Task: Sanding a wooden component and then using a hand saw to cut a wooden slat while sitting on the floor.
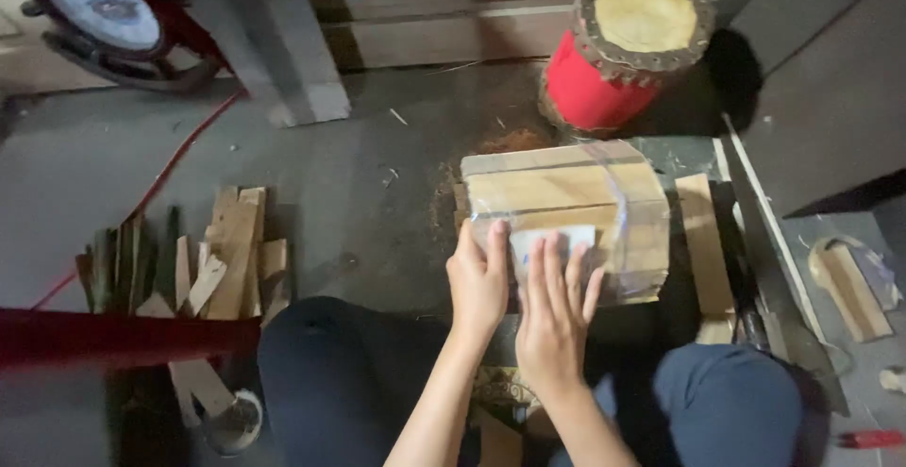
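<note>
Both hands lie flat and open, the left hand [478, 283] and right hand [555, 308] pressing a clear plastic sheet [618, 231] smooth over pale stacked wooden boards [566, 189] on the workshop floor, beside a red drum [618, 47].

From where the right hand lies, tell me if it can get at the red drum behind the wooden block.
Probably not without leaning. The right hand lies flat on the near face of the plastic-wrapped wooden block, and the red drum stands beyond the block's far side. Nothing blocks the way above the block.
</note>
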